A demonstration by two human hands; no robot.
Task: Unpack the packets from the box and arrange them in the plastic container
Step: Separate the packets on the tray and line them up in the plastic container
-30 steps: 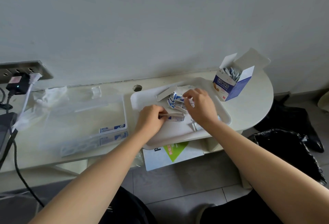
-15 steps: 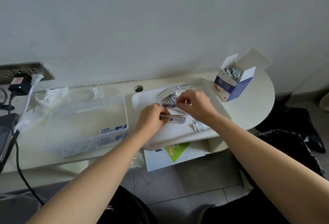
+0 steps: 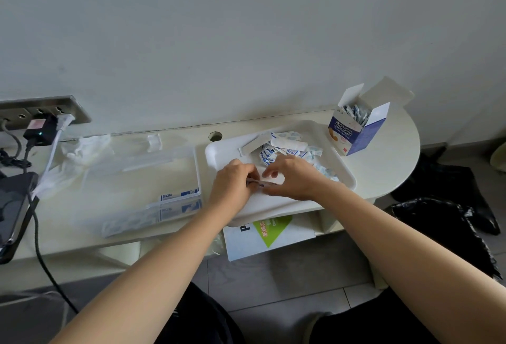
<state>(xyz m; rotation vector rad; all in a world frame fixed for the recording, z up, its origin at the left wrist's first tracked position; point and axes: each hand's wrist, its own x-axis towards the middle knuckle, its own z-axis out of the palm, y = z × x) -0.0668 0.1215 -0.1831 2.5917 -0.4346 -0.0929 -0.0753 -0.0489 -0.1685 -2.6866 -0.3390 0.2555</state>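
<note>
Container (image 3: 142, 176): left of the tray; a few packets (image 3: 179, 196) lie in its near right corner.
Left hand (image 3: 232, 179): grips a small stack (image 3: 260, 183).
Right hand (image 3: 294, 179): fingers curl round the stack's other end.
Tray (image 3: 219, 152): loose pile (image 3: 290, 149) at its far side, unsorted.
Box (image 3: 356, 133): far right, open, packets inside.
Progress: early, I judge; most is left.
</note>
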